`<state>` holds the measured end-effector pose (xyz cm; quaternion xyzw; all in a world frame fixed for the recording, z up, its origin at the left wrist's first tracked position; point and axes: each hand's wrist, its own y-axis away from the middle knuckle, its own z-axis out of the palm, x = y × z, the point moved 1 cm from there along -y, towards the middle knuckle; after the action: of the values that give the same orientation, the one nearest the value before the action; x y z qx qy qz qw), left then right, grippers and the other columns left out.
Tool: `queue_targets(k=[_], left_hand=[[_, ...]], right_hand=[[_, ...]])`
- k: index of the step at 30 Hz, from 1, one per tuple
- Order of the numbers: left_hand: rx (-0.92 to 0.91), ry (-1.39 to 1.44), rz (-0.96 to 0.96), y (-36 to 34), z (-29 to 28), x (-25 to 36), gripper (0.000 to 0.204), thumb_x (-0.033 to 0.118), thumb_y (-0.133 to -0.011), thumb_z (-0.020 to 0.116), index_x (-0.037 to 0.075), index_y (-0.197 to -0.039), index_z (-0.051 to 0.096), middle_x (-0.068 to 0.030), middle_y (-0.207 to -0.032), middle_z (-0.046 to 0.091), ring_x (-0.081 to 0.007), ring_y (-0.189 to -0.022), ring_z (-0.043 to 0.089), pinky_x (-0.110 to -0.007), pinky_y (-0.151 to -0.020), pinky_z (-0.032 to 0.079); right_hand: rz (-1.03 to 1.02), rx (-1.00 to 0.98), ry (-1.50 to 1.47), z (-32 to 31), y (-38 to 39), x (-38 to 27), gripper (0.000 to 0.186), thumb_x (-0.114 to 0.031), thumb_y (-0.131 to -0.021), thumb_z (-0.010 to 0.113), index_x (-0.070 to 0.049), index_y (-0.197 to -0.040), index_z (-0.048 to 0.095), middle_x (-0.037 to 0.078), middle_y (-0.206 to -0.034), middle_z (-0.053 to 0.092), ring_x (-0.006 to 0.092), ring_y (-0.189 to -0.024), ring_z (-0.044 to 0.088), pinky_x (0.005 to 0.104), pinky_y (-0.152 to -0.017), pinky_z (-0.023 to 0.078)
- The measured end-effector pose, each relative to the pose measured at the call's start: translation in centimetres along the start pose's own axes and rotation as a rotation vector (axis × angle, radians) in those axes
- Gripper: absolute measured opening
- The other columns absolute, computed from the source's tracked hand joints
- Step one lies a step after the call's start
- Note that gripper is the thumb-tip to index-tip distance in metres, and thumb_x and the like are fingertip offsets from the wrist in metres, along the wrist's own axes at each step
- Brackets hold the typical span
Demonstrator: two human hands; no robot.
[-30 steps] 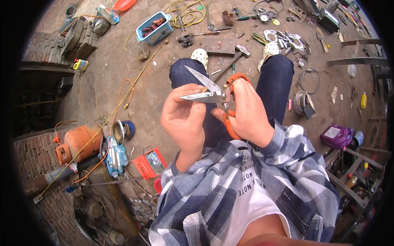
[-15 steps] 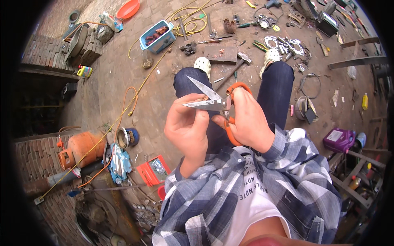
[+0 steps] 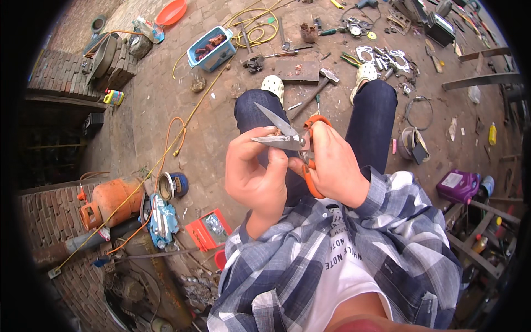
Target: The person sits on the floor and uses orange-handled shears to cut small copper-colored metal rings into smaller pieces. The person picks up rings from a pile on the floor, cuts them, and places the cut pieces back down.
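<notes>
My right hand [image 3: 333, 163] is closed round the orange handles of a pair of scissors [image 3: 281, 142]. The two grey blades stand apart and point left, over my left hand [image 3: 257, 169]. That hand is closed, its forefinger and thumb drawn in close to the lower blade. A small brownish bit shows between the blades at the fingertips. Most of it is hidden behind the metal, so I cannot make out what it is. Both hands are above my lap, between my knees.
Beyond my feet lie a hammer [image 3: 328, 77], a flat metal plate [image 3: 297, 72] with copper-coloured bits, and pliers [image 3: 350, 60]. A blue bin [image 3: 212, 62] holds reddish-brown pieces. An orange gas cylinder [image 3: 117, 200] and a red case [image 3: 208, 229] are at left, a purple jug [image 3: 458, 186] at right.
My left hand has shifted slightly right and down. The blades have moved a little right, and their gap looks slightly narrower. Both hands keep their grip.
</notes>
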<state>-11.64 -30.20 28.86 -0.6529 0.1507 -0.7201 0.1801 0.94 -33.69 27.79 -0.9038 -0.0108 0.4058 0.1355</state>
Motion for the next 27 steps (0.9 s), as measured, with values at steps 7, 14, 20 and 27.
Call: queue_targets(k=[7, 14, 20, 27], left_hand=[[0.005, -0.041, 0.019, -0.1, 0.1, -0.6, 0.009, -0.008, -0.079, 0.055, -0.006, -0.088, 0.055, -0.0132, -0.098, 0.059, -0.014, -0.083, 0.057, -0.026, -0.076, 0.047], [0.06, 0.014, -0.066, 0.3, 0.8, 0.0, 0.008, -0.004, -0.082, 0.057, -0.006, -0.089, 0.055, -0.0129, -0.099, 0.059, -0.0137, -0.084, 0.058, -0.025, -0.077, 0.047], [0.053, 0.284, -0.098, -0.6, 1.0, -0.7, 0.008, -0.002, -0.085, 0.055, -0.002, -0.093, 0.055, -0.0142, -0.097, 0.061, -0.0164, -0.082, 0.06, -0.029, -0.076, 0.051], [0.006, 0.309, -0.174, -0.5, 0.8, -0.7, 0.009, -0.001, -0.086, 0.054, -0.002, -0.095, 0.055, -0.0148, -0.095, 0.063, -0.0178, -0.079, 0.062, -0.029, -0.075, 0.051]], right_hand=[[0.041, -0.004, -0.034, 0.3, 0.0, 0.0, 0.047, -0.032, -0.07, 0.073, 0.001, -0.09, 0.044, 0.016, -0.077, 0.054, 0.035, -0.073, 0.055, 0.0411, -0.062, 0.045], [0.189, -0.137, -0.1, 0.3, -0.2, -0.3, 0.047, -0.033, -0.071, 0.073, -0.001, -0.092, 0.045, 0.014, -0.077, 0.056, 0.0338, -0.074, 0.058, 0.041, -0.062, 0.046], [0.099, -0.031, -0.228, -0.2, -0.4, -0.2, 0.042, -0.027, -0.073, 0.071, -0.003, -0.093, 0.043, 0.014, -0.077, 0.054, 0.0344, -0.072, 0.056, 0.0405, -0.061, 0.044], [0.122, -0.041, -0.494, -0.3, -0.4, 1.0, 0.039, -0.025, -0.08, 0.066, -0.001, -0.101, 0.044, 0.011, -0.076, 0.051, 0.0221, -0.066, 0.051, 0.0321, -0.059, 0.042]])
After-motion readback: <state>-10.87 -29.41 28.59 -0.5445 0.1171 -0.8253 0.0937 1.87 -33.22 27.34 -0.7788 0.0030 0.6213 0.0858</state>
